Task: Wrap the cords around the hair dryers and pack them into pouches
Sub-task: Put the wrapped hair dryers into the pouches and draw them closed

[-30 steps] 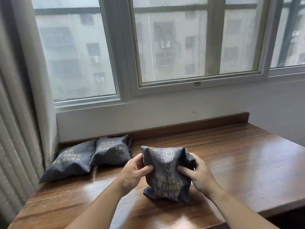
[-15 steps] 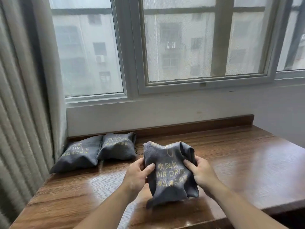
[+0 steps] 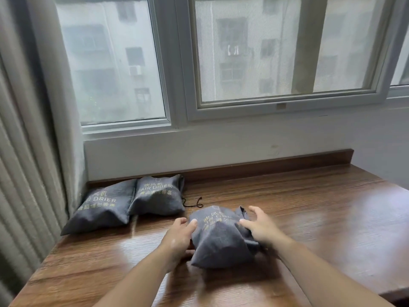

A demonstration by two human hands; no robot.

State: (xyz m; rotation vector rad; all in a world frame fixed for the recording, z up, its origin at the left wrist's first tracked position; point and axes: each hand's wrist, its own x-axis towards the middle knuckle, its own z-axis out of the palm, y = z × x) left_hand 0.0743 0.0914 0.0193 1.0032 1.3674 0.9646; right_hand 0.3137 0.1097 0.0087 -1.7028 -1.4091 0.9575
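A grey fabric pouch (image 3: 219,238) with yellow "HAIR DRIER" print lies filled on the wooden table (image 3: 309,218), between my hands. My left hand (image 3: 177,235) is at its left side, thumb resting on the pouch's edge and fingers stretched forward. On the pouch's right side is my right hand (image 3: 259,227), thumb touching the fabric and fingers spread and lifted. The hair dryer inside is hidden. Two more filled pouches, the left pouch (image 3: 101,207) and the second pouch (image 3: 158,196), lie side by side at the back left.
A thin black drawstring (image 3: 195,203) trails from the second pouch onto the table. A curtain (image 3: 28,151) hangs at the left. The window and white wall stand behind the table's raised back edge (image 3: 265,167).
The pouch was held upright in both hands; now it lies lower and flatter on the table. My right fingers have opened off it, and my left grip has loosened.
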